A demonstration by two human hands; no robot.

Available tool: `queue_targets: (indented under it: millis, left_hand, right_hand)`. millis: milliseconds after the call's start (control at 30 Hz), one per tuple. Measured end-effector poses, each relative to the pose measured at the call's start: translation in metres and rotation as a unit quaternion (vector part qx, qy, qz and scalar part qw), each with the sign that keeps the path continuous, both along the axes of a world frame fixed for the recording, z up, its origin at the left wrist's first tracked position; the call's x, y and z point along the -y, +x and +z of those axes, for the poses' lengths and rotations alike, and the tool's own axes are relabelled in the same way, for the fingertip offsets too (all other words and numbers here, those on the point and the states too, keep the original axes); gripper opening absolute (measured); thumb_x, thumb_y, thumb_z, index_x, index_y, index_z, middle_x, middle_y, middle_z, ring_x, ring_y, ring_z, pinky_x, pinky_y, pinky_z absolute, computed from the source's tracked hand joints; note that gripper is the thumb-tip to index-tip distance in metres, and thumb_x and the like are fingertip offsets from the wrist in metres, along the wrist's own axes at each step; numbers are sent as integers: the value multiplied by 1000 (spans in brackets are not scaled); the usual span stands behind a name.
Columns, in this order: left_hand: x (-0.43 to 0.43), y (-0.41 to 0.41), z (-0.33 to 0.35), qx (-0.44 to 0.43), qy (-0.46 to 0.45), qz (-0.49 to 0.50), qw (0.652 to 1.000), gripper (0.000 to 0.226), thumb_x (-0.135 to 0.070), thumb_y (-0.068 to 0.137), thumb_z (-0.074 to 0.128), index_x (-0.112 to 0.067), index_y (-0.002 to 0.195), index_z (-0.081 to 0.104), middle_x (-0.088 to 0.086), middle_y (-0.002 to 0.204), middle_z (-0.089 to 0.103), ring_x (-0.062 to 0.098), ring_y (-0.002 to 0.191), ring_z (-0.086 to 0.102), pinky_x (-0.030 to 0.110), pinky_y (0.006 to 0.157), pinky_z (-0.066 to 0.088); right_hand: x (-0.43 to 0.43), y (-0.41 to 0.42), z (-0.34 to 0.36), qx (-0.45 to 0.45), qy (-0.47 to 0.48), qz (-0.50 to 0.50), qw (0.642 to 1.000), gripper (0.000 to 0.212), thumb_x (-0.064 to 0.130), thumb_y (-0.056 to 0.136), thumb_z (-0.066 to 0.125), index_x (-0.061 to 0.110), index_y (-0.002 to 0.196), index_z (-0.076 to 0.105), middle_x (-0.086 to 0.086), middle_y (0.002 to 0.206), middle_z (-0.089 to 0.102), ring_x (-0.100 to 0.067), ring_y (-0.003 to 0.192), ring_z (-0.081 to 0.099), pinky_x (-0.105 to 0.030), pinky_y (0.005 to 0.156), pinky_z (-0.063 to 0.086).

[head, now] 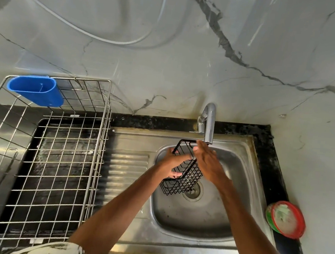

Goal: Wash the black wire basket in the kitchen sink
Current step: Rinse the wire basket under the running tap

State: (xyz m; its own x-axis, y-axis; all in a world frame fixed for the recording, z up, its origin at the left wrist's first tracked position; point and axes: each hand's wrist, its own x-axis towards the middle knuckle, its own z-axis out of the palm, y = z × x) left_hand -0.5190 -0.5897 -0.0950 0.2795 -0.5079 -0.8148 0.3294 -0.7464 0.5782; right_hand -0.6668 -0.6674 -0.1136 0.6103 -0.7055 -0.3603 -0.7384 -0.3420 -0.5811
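A small black wire basket (186, 178) is held tilted over the steel sink bowl (235, 192), just below the tap spout (209, 128). My left hand (174, 163) grips the basket from its left side, fingers curled through the wires. With straight fingers, my right hand (208, 162) lies flat against the basket's right side, fingertips close to the spout. The drain (192, 192) shows under the basket's lower corner. I cannot tell whether water is running.
A large steel wire dish rack (60, 158) with a blue plastic cup holder (37, 90) stands on the left. The ribbed drainboard (127, 169) lies between rack and bowl. A red-rimmed tub of dish soap (285, 219) sits on the black counter at the right.
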Motion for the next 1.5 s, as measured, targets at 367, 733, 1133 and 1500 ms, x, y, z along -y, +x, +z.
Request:
queue_targets:
  millis: [367,733,1133,1500]
  left_hand:
    - [-9,-3,1,-2,11,-17,1000,73,-28,87,85,-24,148,46,4,144,44,34,132,54,47,83,66]
    - [-13,0,0,-33,3,78,996,72,-40,83,87,-25,140,45,3,135,45,29,125,52,47,81,66]
    - [10,9,15,-37,14,8,999,79,-47,86,83,-17,146,42,8,130,53,28,107,63,44,70,67]
    - [-1,11,10,-40,13,12,999,53,-49,87,83,-23,118,49,3,120,46,28,114,59,48,78,67]
  right_hand:
    - [-5,22,0,-31,19,-34,999,87,71,97,7,12,161,16,-9,168,12,-23,156,6,-49,126,0]
    - [-17,7,2,-26,-21,22,999,76,65,98,5,23,161,-5,3,168,-10,-12,154,-11,-45,126,-7]
    - [-34,-3,1,4,-104,72,992,76,67,96,-4,26,159,-11,8,166,-19,-5,151,-21,-42,125,-14]
    - [-33,0,-1,10,-77,99,992,80,73,93,-7,27,158,-9,7,166,-11,-6,153,-12,-41,126,-11]
